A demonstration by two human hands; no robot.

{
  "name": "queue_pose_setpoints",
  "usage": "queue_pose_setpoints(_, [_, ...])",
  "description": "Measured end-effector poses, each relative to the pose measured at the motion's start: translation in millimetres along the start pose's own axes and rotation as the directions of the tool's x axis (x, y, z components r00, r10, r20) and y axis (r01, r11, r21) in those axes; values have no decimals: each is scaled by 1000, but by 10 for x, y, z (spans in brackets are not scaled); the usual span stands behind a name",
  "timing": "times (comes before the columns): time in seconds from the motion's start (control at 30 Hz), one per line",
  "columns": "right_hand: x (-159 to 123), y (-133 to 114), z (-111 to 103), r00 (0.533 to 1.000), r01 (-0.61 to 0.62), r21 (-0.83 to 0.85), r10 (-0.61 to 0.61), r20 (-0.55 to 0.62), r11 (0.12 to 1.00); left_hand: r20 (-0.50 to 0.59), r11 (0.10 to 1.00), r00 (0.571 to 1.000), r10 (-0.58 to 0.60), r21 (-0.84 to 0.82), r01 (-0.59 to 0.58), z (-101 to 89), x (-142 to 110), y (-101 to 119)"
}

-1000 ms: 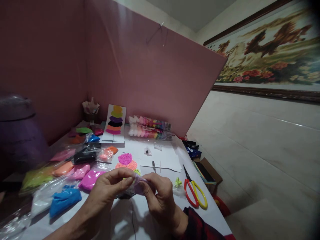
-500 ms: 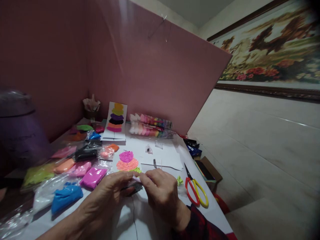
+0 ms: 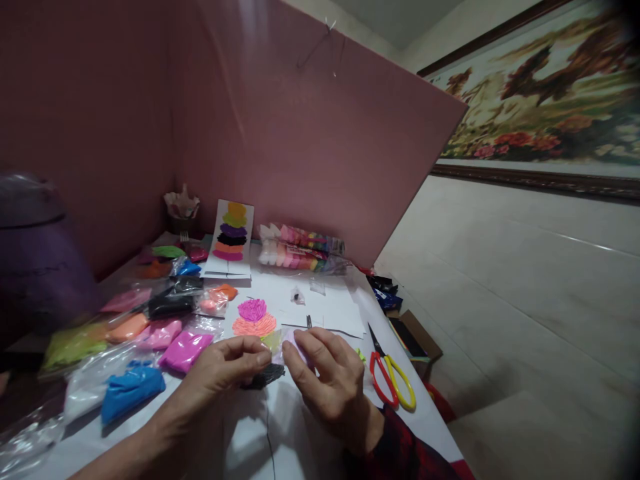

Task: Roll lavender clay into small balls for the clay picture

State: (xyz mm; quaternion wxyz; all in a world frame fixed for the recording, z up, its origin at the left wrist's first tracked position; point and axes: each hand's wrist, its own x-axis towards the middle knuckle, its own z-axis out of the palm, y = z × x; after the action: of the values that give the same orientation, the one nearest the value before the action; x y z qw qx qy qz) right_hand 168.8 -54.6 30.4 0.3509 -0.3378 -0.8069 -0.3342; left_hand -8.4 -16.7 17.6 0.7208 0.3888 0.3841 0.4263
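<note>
One left hand [image 3: 220, 375] is nearly closed at its fingertips; whether it pinches something, I cannot tell. The right hand [image 3: 335, 381] curls its fingers upon a thin lilac packet [image 3: 289, 337], between both. Handling this packet seems the present step; next move calls for gentle grip. Beyond lies coral clay [image 3: 254, 325].

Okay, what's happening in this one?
A person's right hand holds a small lilac bundle, apparently in clear plastic; whether the left hand, close beside it, also grips it is unclear. Ridged magenta, coral and black clay-like shapes show near the hands. Scissors lie to the right, bagged clay to the left.
</note>
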Motion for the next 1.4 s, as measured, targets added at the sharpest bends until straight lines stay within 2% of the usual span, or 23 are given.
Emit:
queue_pose_setpoints(0.27, [-12,3,17,1000,-4,5,4,3,1000,-76,998,997,2,-56,-7,84,-119,118])
queue_pose_setpoints(0.37, [-11,-10,20,1000,-9,18,9,7,1000,-95,996,992,80,-21,-83,103,-125,129])
queue_pose_setpoints(0.47, [-5,-21,22,1000,-5,44,4,7,999,-53,983,982,182,39,-180,94,-110,126])
queue_pose_setpoints(0.53, [-3,-21,25,1000,0,55,0,5,998,-26,977,979,201,75,-199,77,-96,124])
queue_pose_setpoints(0.67, [-9,-4,35,1000,-6,38,6,7,999,10,973,982,190,129,-190,48,-85,115])
queue_pose_setpoints(0.9, [-10,-5,32,999,-35,19,34,28,999,27,995,996,82,46,-83,50,-86,71])
queue_pose_setpoints(1.1, [-10,-2,32,1000,7,25,-7,16,1000,52,989,991,121,84,-126,39,-81,65])
queue_pose_setpoints(1.4, [-6,-6,55,1000,3,32,-4,10,999,65,976,989,134,163,-143,-17,-44,37])
